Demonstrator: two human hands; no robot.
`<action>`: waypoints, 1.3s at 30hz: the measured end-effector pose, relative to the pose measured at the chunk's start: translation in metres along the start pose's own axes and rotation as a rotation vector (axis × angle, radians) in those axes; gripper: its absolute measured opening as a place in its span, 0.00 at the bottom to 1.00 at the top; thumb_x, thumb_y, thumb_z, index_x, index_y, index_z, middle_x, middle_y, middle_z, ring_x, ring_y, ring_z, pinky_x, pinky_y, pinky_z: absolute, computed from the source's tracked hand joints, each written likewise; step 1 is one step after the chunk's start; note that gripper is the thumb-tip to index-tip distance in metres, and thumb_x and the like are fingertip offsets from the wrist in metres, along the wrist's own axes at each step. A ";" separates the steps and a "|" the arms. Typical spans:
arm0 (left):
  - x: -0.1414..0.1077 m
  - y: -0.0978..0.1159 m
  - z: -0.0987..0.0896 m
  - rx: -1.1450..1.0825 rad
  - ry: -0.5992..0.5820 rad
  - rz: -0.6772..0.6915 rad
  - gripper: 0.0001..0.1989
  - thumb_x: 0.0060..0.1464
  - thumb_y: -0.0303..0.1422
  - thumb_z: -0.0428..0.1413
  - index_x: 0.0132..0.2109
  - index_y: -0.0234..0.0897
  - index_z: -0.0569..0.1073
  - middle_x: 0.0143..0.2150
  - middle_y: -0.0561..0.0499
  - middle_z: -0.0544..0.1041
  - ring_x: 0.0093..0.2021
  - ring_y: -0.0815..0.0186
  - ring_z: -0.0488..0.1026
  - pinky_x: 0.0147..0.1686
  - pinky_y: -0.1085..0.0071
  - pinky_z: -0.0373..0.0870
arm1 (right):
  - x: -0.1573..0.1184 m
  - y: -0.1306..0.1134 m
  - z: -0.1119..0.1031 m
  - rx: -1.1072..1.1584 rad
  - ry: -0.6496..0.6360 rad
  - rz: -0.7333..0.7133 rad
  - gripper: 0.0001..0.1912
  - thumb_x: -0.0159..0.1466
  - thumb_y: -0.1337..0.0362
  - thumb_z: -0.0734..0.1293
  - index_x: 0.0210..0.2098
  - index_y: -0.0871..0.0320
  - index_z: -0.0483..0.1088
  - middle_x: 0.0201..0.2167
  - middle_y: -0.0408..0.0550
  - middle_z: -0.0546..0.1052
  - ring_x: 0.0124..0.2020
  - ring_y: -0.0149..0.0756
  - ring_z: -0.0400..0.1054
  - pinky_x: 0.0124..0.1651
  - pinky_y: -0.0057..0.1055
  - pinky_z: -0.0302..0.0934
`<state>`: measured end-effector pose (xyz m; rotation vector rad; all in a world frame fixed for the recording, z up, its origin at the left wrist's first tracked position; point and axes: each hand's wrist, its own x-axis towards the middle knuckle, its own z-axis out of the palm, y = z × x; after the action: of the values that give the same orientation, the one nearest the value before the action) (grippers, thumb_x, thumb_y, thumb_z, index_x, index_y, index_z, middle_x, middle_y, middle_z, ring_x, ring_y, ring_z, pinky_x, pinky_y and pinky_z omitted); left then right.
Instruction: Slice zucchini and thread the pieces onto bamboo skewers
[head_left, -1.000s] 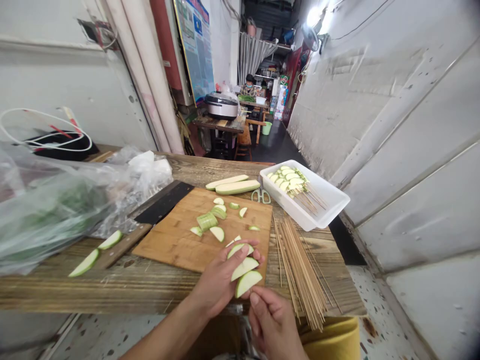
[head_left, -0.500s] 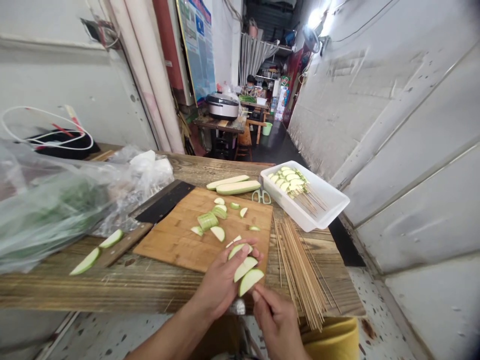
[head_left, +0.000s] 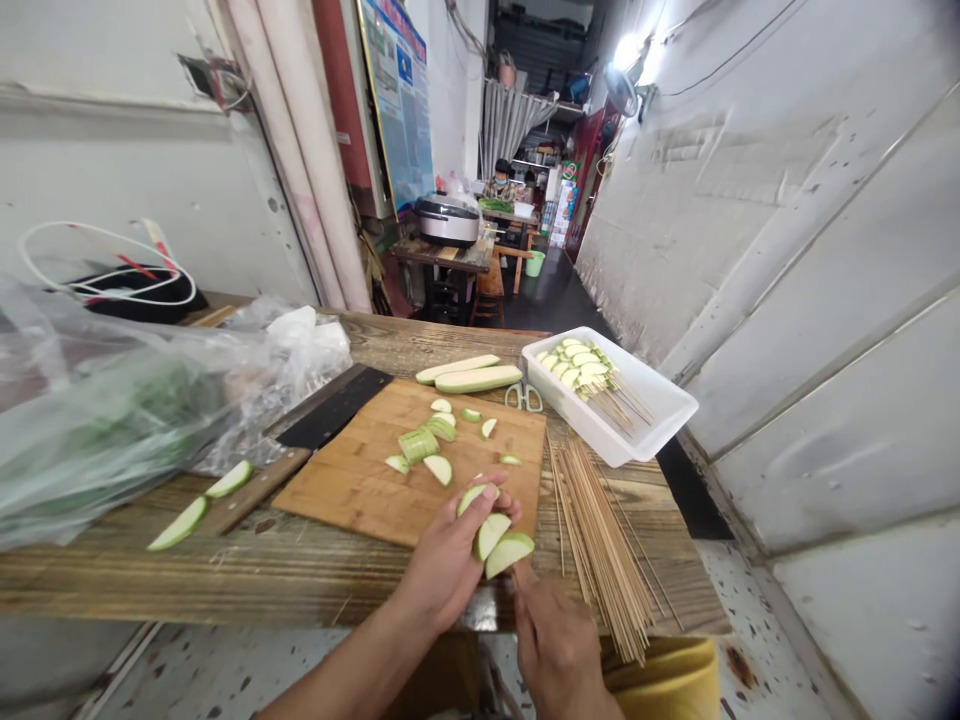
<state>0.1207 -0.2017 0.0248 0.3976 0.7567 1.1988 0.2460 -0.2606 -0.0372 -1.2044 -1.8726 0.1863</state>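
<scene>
Squash slices fan tighter than before in the cupped left hand, right hand pinched below.

A scuffed white panel wall runs along 3 o'clock, speckled terrazzo floor shows at 4 o'clock, a wooden table stands near 12 o'clock, and a bright lamp glows at 1 o'clock.
</scene>
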 end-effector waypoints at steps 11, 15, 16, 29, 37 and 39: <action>0.004 0.003 -0.006 -0.021 -0.068 -0.021 0.18 0.48 0.35 0.60 0.48 0.37 0.72 0.32 0.51 0.76 0.39 0.67 0.73 0.43 0.71 0.67 | 0.016 -0.011 -0.012 1.017 -0.329 0.808 0.17 0.62 0.52 0.64 0.31 0.61 0.72 0.12 0.32 0.55 0.10 0.20 0.42 0.13 0.20 0.39; 0.002 0.004 -0.008 0.024 -0.075 -0.046 0.21 0.46 0.40 0.61 0.48 0.38 0.72 0.43 0.47 0.76 0.45 0.63 0.71 0.42 0.69 0.68 | 0.016 -0.010 -0.008 0.567 -0.145 0.471 0.14 0.65 0.61 0.61 0.26 0.61 0.71 0.18 0.39 0.62 0.20 0.27 0.55 0.24 0.23 0.52; 0.000 0.004 -0.008 0.032 -0.087 -0.061 0.22 0.46 0.42 0.61 0.47 0.38 0.73 0.44 0.45 0.76 0.46 0.61 0.71 0.43 0.68 0.67 | 0.017 -0.009 -0.008 0.501 -0.116 0.428 0.14 0.65 0.62 0.60 0.27 0.60 0.72 0.19 0.41 0.64 0.21 0.28 0.57 0.25 0.24 0.53; -0.008 -0.009 -0.004 0.128 -0.063 -0.083 0.15 0.48 0.37 0.60 0.43 0.37 0.74 0.37 0.48 0.78 0.37 0.67 0.71 0.38 0.74 0.66 | 0.024 -0.017 -0.008 0.530 -0.166 0.439 0.14 0.66 0.63 0.58 0.28 0.60 0.70 0.18 0.39 0.62 0.20 0.28 0.54 0.23 0.24 0.51; -0.009 -0.011 -0.005 0.096 0.009 -0.104 0.15 0.47 0.38 0.60 0.41 0.36 0.74 0.33 0.50 0.77 0.33 0.68 0.71 0.29 0.76 0.65 | 0.018 -0.021 0.001 0.843 -0.177 0.634 0.16 0.65 0.56 0.61 0.26 0.60 0.67 0.15 0.35 0.54 0.17 0.24 0.45 0.19 0.23 0.41; -0.010 -0.009 -0.007 0.096 0.015 -0.115 0.15 0.47 0.38 0.60 0.42 0.35 0.73 0.33 0.50 0.77 0.31 0.69 0.70 0.26 0.77 0.64 | 0.016 -0.021 -0.001 0.916 -0.222 0.708 0.16 0.64 0.55 0.61 0.28 0.61 0.69 0.14 0.34 0.55 0.16 0.23 0.44 0.18 0.22 0.39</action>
<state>0.1205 -0.2148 0.0169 0.4188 0.8411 1.0618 0.2300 -0.2589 -0.0158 -1.1204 -1.1716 1.4325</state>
